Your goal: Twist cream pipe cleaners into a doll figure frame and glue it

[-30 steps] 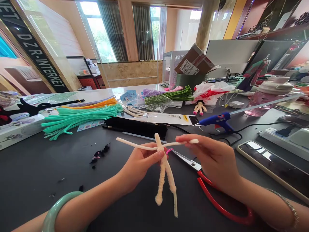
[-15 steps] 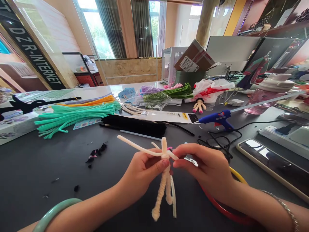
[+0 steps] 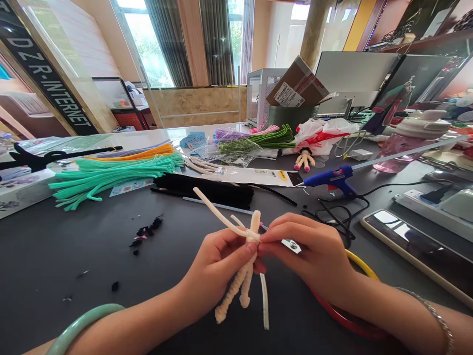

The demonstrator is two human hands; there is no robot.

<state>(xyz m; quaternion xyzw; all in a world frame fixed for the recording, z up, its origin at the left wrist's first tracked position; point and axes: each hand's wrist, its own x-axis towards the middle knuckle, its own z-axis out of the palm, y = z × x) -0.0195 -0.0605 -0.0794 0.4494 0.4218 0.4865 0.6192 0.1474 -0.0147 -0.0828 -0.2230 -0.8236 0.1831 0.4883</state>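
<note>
Head view: the left hand (image 3: 216, 268) and right hand (image 3: 308, 246) pinch together on the crossing of a cream pipe-cleaner figure (image 3: 231, 291), held over the near middle of the dark desk (image 3: 62, 246) beside red-handled scissors (image 3: 343, 315), and a firm pinch right at that joint looks best for stopping the twisted limbs slipping.

The left forearm (image 3: 125, 315) and right forearm (image 3: 391, 303) come in from the lower corners and angle toward each other. The left hand (image 3: 218, 268) is curled, its thumb (image 3: 248, 249) lying on top, while the right hand (image 3: 306, 249) turns inward with its fingers (image 3: 284, 230) bent, just beside the left thumb (whether they actually touch, this angle can't tell).
</note>
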